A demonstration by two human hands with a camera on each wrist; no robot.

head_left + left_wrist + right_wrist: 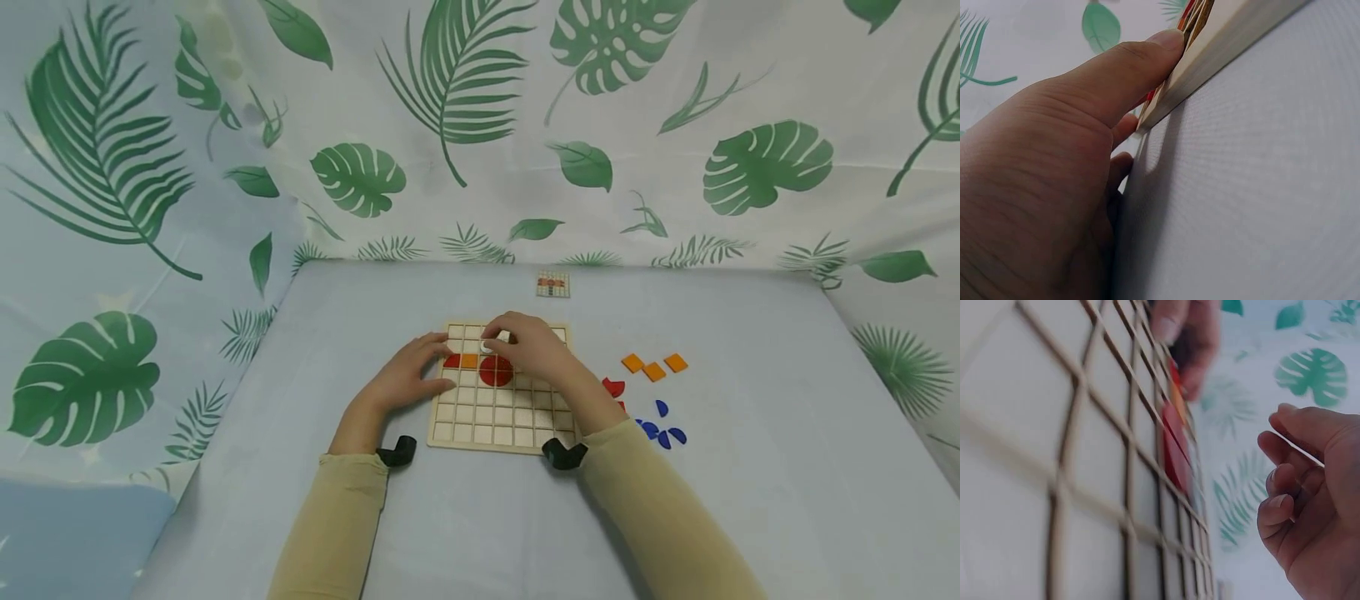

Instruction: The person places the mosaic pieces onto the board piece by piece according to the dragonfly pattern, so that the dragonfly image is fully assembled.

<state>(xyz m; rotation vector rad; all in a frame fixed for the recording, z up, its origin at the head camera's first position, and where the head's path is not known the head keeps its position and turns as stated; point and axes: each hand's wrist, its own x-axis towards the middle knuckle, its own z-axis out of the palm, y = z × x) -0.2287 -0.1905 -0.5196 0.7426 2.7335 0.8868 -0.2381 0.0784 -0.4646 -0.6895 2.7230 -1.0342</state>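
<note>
- Grid board (483, 414), wood-coloured, lies flat mid-table (465, 517).
- L hand (405, 375) at board's L edge: fingers loosely spread, thumb on the rim per L wrist cam; no pc gripped.
- R hand (531, 346) over board's upper-mid cells: fingers loosely curled, nothing visible betw. fingertips in R wrist cam. White bit (486, 347) shows by thumb; can't tell if it's a pc.
- On board, L to R: red pc (452, 361) at L edge, orange sq. (468, 361) beside it, then red disc shape (489, 377) split by grid lines.
- R of board, on table: 3 orange tiles (654, 372), red pcs (613, 387) partly behind R forearm, blue half-rounds (677, 435) nearer.
- Small patterned card (552, 283) beyond board, far side.
</note>
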